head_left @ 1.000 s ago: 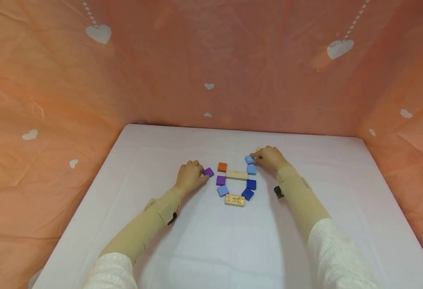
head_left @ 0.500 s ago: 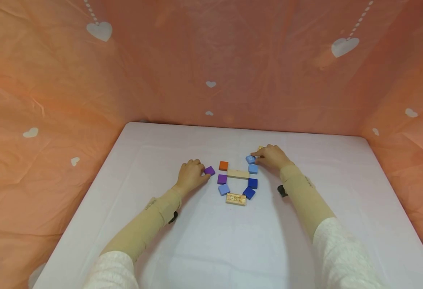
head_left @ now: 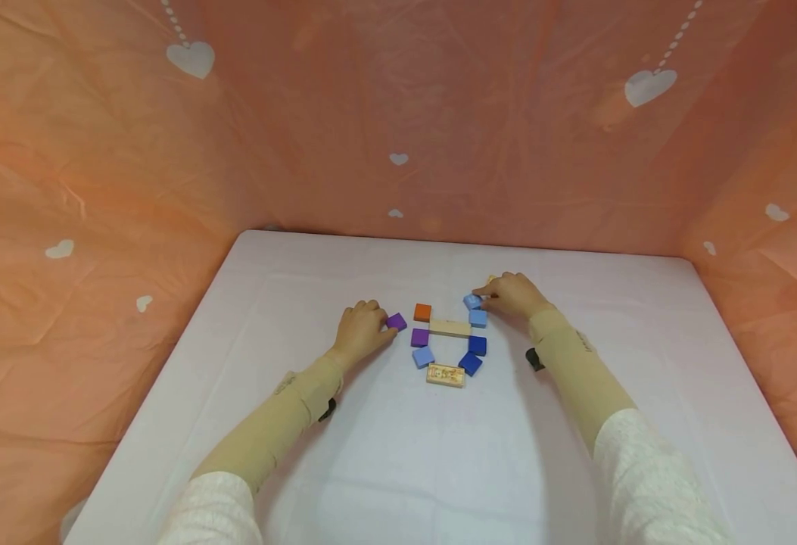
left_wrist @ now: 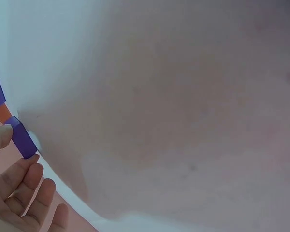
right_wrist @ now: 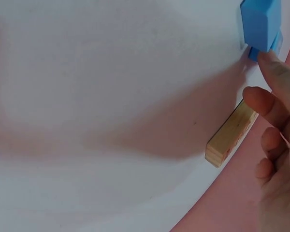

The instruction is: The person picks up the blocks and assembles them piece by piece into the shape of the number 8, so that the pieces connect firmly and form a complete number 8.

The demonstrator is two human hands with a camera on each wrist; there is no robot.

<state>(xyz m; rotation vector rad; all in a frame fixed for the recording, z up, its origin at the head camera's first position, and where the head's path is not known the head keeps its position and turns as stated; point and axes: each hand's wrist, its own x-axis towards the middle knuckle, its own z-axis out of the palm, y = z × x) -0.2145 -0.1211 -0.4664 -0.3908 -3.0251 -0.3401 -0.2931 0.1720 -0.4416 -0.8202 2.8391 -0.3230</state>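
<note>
My left hand (head_left: pixel 359 331) pinches a purple block (head_left: pixel 396 322) at the left of the arrangement. In the left wrist view, the thumb and a forefinger hold this purple block (left_wrist: pixel 23 137) at its two ends. At the far right, my right hand (head_left: pixel 515 294) rests beside a tilted light blue block (head_left: pixel 472 301). The right wrist view has the thumb touching a small blue block (right_wrist: pixel 254 53), while the forefinger lies by a plain wooden block (right_wrist: pixel 232 131). A gap shows between thumb and forefinger. The hand hides most of the wooden block in the head view.
Between the hands lie an orange block (head_left: pixel 422 312), another purple block (head_left: pixel 420 337), a long wooden block (head_left: pixel 449 328), two dark blue blocks (head_left: pixel 477 346) and a printed wooden block (head_left: pixel 446 375). A white table (head_left: pixel 344 477) is backed by an orange heart-patterned cloth (head_left: pixel 507 151).
The head view has shifted slightly, so everything sits a little to the right in it. Both hands and the blocks keep the same places relative to one another.
</note>
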